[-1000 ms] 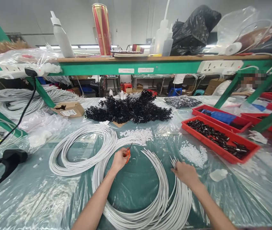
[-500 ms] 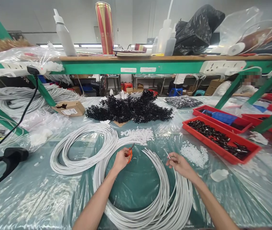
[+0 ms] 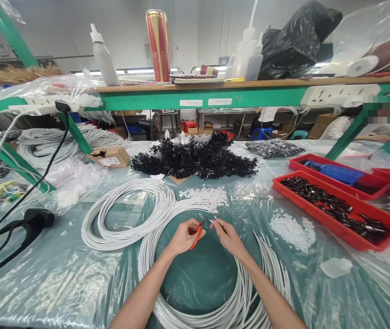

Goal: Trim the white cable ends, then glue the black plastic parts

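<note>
My left hand is closed around orange-handled scissors, whose dark blades point up and to the right. Close by, my right hand pinches the tip of a white cable right at the blades; whether they touch is too small to tell. Both hands are over the large loop of white cables, whose cut ends fan out to the right beneath my right forearm. A second coil of white cables lies to the left, overlapping the large loop.
Small white pieces lie in one pile behind my hands and another pile to the right. Red trays with dark parts stand at right. A black bundle lies behind, below a green shelf frame. A person sits far right.
My right hand has moved left with the cable end, up to the scissors. My left hand has shifted slightly right and down. The camera view has turned a little left.
</note>
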The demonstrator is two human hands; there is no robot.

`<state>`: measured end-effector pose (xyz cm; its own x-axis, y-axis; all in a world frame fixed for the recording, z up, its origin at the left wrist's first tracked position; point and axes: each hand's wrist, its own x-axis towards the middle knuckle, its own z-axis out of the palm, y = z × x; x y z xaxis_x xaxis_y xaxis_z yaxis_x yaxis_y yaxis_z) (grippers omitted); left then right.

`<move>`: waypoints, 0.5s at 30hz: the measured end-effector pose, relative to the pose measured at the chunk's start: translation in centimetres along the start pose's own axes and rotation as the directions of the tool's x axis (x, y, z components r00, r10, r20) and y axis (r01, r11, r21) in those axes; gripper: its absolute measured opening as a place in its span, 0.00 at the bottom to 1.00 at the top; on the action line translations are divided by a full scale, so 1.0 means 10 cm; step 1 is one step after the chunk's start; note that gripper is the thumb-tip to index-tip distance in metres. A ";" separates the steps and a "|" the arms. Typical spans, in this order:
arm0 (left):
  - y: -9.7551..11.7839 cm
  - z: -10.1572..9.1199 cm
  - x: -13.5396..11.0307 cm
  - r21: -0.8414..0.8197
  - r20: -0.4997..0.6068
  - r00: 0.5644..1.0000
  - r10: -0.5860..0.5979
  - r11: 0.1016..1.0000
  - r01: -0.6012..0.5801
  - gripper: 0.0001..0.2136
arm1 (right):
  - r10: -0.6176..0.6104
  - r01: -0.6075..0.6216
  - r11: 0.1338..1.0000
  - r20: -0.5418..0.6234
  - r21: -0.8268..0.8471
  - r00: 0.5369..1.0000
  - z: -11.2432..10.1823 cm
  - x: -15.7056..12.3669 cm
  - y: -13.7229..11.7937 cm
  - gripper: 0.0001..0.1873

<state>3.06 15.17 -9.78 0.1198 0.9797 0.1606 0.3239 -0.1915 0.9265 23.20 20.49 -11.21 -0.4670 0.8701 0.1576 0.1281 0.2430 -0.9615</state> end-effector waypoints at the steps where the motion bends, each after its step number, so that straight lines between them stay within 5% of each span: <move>1: 0.02 0.01 -0.01 -0.001 0.020 1.000 0.008 1.000 -0.008 0.18 | -0.006 0.006 1.000 -0.006 0.010 1.000 -0.01 -0.02 0.01 0.36; 15: 0.06 0.11 -0.03 -0.017 0.083 0.996 -0.030 0.999 0.032 0.18 | -0.060 0.060 0.997 0.001 0.051 0.998 -0.04 -0.14 -0.01 0.36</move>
<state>4.25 14.73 -9.63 0.1876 0.9767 0.1039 0.3119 -0.1595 0.9366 24.23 19.40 -11.22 -0.4744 0.8536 0.2152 0.0554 0.2729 -0.9604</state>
